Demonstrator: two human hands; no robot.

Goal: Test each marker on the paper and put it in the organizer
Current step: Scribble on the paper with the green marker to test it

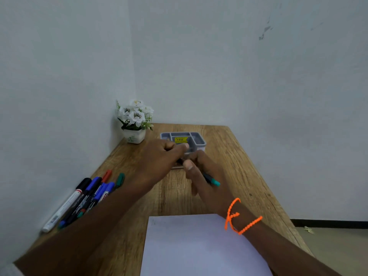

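My right hand (201,174) grips a dark marker (212,181) with a teal end that sticks out to the right of the fingers. My left hand (163,158) meets it over the middle of the table, with its fingers curled on the marker's dark front end; motion blur hides the exact hold. Just behind both hands stands the grey organizer (199,139), which has several compartments and a yellow price sticker. A white sheet of paper (189,246) lies at the near edge. Several more markers (89,194), black, blue, red, green and white, lie in a row at the left.
A small white pot of white flowers (135,134) stands in the far left corner against the wall. The wooden table (249,176) drops off on its right side to the floor. An orange beaded band (239,218) circles my right wrist.
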